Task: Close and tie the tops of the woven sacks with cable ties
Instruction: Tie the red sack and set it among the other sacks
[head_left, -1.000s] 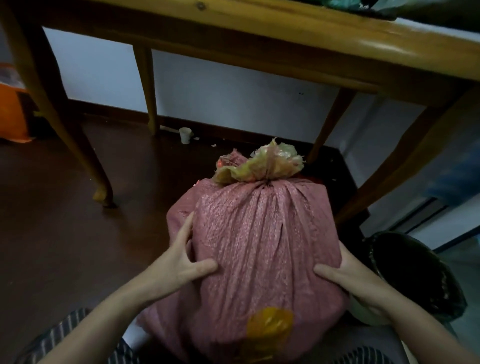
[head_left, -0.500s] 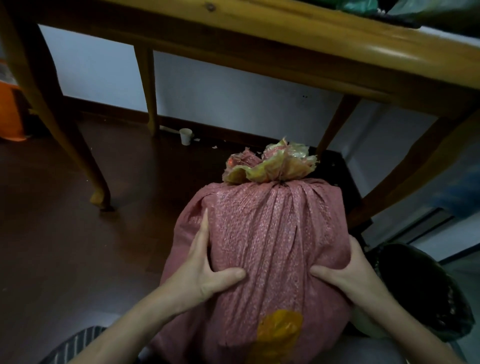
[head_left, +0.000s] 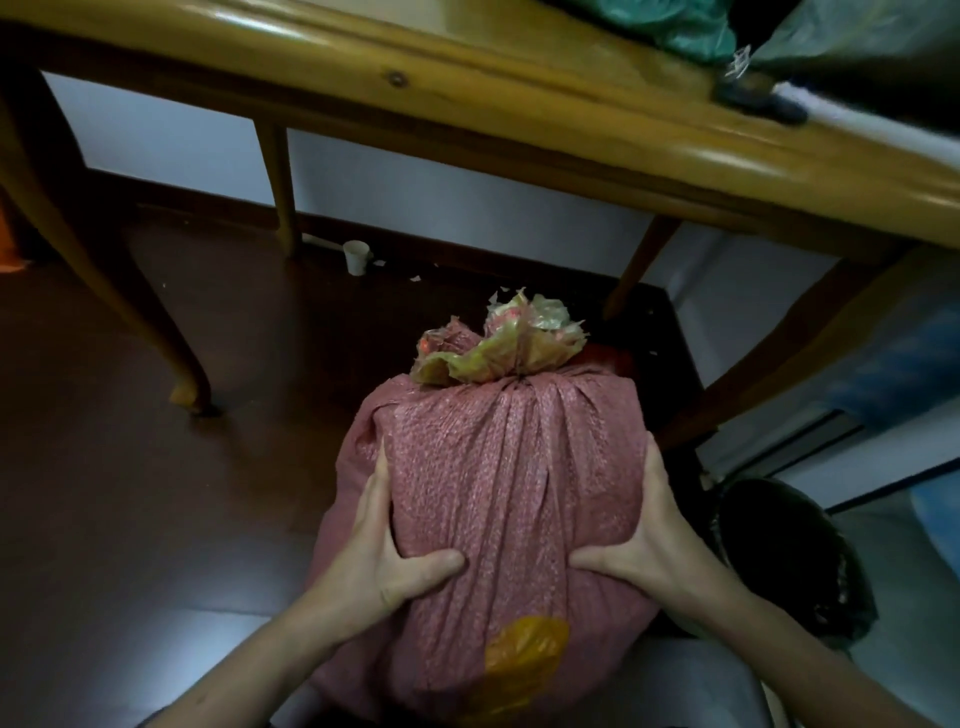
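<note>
Here is the pink woven sack (head_left: 509, 493), upright right in front of the person, just short of the wooden table (head_left: 519, 119) and partly under its front edge. It is full and round. Its neck (head_left: 519, 382) is drawn in tight, with the weave pleating down from it all round. Above the neck sticks up a crumpled ruff of yellowish plastic liner (head_left: 498, 353) and pink weave. What binds the neck is too small to make out.

Both hands are on the sack, well apart, one to each side, clasping it between them. The left hand (head_left: 384, 540) lies flat on the left flank, fingers straight and pointing up, thumb stretched across the front. The right hand (head_left: 649, 540) mirrors it on the right flank, fingers reaching up and round the side, thumb lying across the front toward the other. The two thumbs do not touch. The palms press in, and the weave dents under the thumbs.

Low on the front of the sack shows an orange-yellow patch (head_left: 524, 660). The sack's base is out of sight at the bottom edge.

Round about lies a dark brown floor (head_left: 130, 493). A white paper cup (head_left: 356, 257) stands by the wall near a far table leg. A dark bin (head_left: 789, 561) sits just beside the sack on the right, close to the right wrist. Up on the table, at the top edge, lies a green bag (head_left: 675, 26).
</note>
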